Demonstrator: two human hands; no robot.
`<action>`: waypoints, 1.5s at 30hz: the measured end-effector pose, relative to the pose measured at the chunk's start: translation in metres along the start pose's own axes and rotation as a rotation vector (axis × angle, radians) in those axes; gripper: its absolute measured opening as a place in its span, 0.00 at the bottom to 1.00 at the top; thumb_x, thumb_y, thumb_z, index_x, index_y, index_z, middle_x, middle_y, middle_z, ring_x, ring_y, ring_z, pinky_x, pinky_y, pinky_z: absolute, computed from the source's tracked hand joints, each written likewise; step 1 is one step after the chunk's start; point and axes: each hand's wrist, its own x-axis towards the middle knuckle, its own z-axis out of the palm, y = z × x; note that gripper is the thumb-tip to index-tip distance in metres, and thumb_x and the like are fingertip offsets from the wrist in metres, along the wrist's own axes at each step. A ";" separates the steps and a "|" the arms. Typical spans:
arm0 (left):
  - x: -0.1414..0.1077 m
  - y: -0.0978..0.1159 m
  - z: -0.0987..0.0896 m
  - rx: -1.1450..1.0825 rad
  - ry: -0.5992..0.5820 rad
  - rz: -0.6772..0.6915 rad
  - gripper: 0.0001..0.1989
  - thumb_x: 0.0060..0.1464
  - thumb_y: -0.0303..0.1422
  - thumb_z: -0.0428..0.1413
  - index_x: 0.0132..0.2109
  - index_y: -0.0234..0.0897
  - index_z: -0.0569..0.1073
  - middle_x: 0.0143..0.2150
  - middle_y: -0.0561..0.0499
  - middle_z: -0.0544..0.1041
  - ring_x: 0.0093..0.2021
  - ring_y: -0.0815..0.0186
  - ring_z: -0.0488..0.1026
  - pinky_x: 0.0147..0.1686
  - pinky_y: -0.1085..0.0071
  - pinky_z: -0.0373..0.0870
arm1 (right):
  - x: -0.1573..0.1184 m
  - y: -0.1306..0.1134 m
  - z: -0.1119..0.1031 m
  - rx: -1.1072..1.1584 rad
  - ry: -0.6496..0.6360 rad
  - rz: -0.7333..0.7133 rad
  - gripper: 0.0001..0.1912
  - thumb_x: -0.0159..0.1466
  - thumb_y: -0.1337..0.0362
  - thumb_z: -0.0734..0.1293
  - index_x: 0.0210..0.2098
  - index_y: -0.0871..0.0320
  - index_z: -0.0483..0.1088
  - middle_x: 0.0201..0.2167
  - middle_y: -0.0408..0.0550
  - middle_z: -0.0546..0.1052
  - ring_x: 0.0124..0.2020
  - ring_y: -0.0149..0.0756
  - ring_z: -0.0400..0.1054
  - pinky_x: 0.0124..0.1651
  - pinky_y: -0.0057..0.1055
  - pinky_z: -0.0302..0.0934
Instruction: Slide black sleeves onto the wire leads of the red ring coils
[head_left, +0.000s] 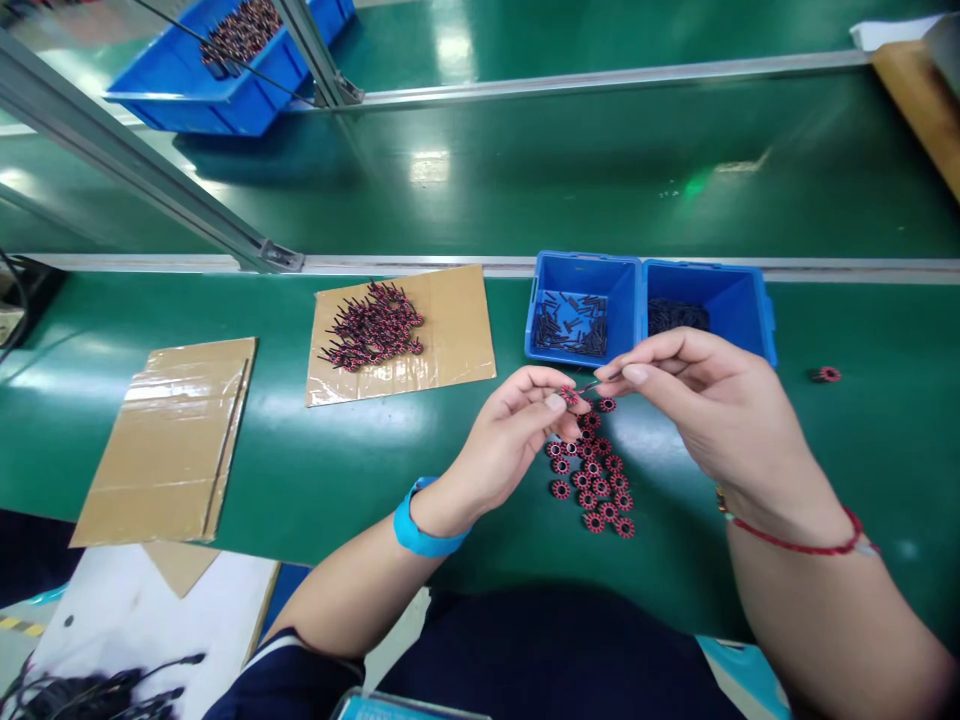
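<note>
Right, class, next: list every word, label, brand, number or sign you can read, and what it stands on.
No text is readable.
Light-blue item at the bottom edge: cut off, any print too blurred to read.
Blue bins and cardboard: no lettering visible.

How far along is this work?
Partway, it seems. The rings with dark stems piled on the cardboard look done. In progress: the left hand holds one red ring while the right hand pinches at its wires. The loose rings on the green bench appear left to do.

head-worn view — forward and down, over the bench (405, 450)
</note>
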 end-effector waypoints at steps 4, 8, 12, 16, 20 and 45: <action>0.000 0.001 0.001 0.019 0.017 -0.004 0.08 0.56 0.31 0.61 0.43 0.35 0.75 0.36 0.49 0.79 0.31 0.71 0.74 0.37 0.72 0.69 | -0.001 -0.003 0.002 -0.064 -0.005 0.009 0.02 0.62 0.62 0.72 0.34 0.53 0.76 0.35 0.44 0.82 0.35 0.35 0.79 0.41 0.32 0.75; 0.000 0.003 0.002 0.016 0.012 -0.004 0.08 0.56 0.31 0.61 0.43 0.36 0.75 0.37 0.49 0.80 0.31 0.70 0.74 0.37 0.70 0.70 | -0.002 -0.005 0.001 -0.239 -0.014 0.018 0.05 0.63 0.61 0.71 0.38 0.53 0.79 0.31 0.45 0.83 0.33 0.36 0.79 0.39 0.33 0.75; 0.001 0.005 0.003 -0.010 0.012 0.014 0.08 0.56 0.31 0.61 0.43 0.36 0.73 0.39 0.48 0.81 0.33 0.69 0.77 0.40 0.69 0.72 | -0.003 -0.002 -0.003 -0.296 0.002 0.022 0.07 0.66 0.59 0.68 0.40 0.53 0.78 0.36 0.46 0.83 0.31 0.35 0.79 0.37 0.33 0.75; 0.001 0.004 0.003 -0.005 0.029 0.016 0.07 0.56 0.30 0.61 0.42 0.36 0.73 0.40 0.49 0.81 0.33 0.70 0.77 0.41 0.69 0.72 | -0.003 0.005 -0.002 -0.191 -0.044 0.078 0.07 0.67 0.58 0.68 0.38 0.54 0.71 0.35 0.46 0.83 0.34 0.36 0.79 0.38 0.32 0.75; 0.002 0.001 0.001 0.042 0.058 0.026 0.07 0.56 0.30 0.61 0.42 0.35 0.73 0.38 0.50 0.80 0.32 0.71 0.76 0.39 0.71 0.71 | 0.000 0.009 0.001 -0.176 -0.045 0.041 0.05 0.65 0.59 0.69 0.37 0.54 0.72 0.34 0.46 0.81 0.35 0.36 0.77 0.40 0.33 0.72; 0.002 0.000 0.003 0.273 0.113 0.147 0.07 0.55 0.29 0.62 0.41 0.37 0.73 0.35 0.54 0.75 0.32 0.72 0.74 0.39 0.72 0.70 | -0.012 0.001 -0.001 -0.400 -0.020 -0.179 0.03 0.65 0.66 0.67 0.38 0.51 0.72 0.36 0.45 0.76 0.37 0.37 0.71 0.39 0.34 0.69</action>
